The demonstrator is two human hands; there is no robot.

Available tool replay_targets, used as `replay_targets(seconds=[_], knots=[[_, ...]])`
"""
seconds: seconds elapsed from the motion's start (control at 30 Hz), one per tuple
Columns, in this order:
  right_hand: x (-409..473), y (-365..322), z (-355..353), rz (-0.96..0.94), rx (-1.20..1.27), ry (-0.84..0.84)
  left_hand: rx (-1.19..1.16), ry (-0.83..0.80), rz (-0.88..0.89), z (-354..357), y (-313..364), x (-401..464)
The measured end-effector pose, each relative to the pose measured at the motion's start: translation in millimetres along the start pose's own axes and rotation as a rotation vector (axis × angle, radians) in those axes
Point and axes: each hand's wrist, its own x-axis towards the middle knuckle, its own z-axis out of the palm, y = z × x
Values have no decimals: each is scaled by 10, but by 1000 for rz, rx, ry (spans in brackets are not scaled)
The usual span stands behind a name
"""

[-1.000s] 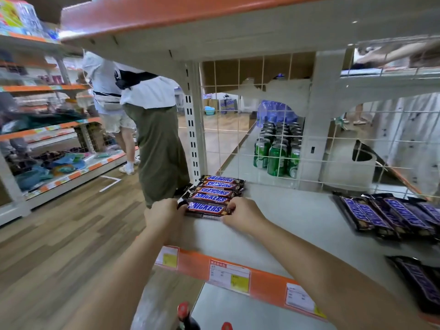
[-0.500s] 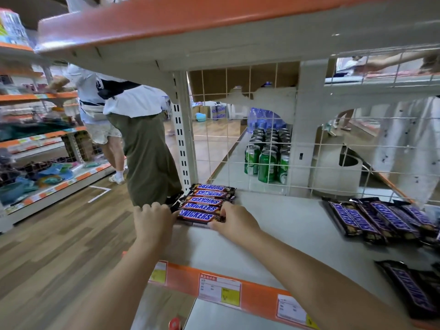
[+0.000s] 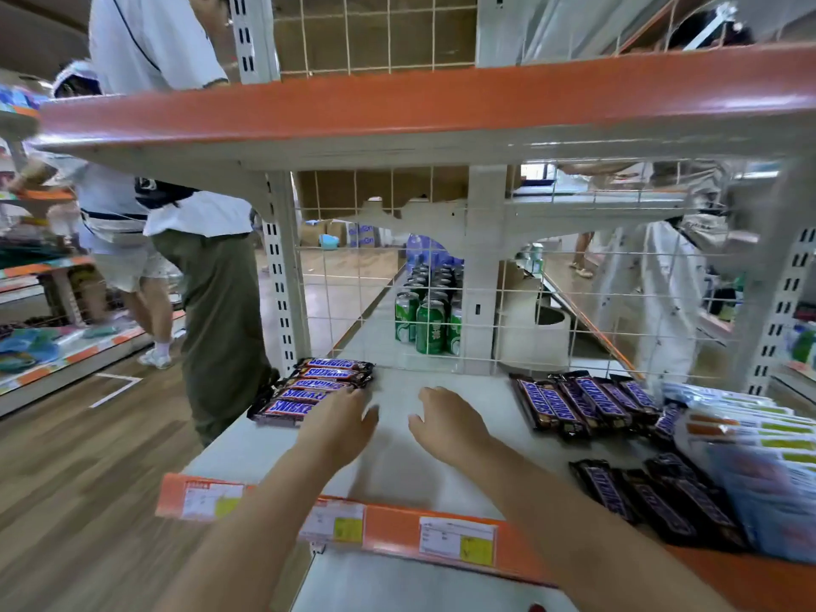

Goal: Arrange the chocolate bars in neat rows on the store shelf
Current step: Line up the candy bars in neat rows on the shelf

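This is a shop: metal shelves with orange edges (image 3: 441,103) carry price labels (image 3: 457,535), Snickers bars (image 3: 309,388) lie in a row, green drink cans (image 3: 428,322) stand behind the wire grid (image 3: 344,302).

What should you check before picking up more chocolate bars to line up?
1. Left row at the shelf's left end: bars lie side by side, tidy. Ok.
2. Left hand: open, holds nothing, fingertips by the row's right ends. Ok.
3. Right hand: open, holds nothing, over bare shelf. Ok.
4. Space beside the row for more bars: free. Ok.
5. Back bunch of bars on the right: slanted and overlapping. Not ok.
6. Front bars near the shelf edge: loose, partly under blue-white packets. Not ok.
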Motion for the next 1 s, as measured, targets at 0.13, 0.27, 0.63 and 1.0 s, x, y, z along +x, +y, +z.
replay_targets(seconds=[0.13, 0.27, 0.63, 1.0], knots=[[-210, 235, -108, 43, -18, 17, 28, -41, 98, 126, 352, -58], [-356, 481, -222, 77, -46, 28, 28, -66, 133, 204, 622, -91], [-542, 997, -467, 177, -65, 79, 23, -99, 165, 314, 996, -97], [-488, 1498, -691, 373, -262, 258, 60, -114, 159, 353, 1029, -67]])
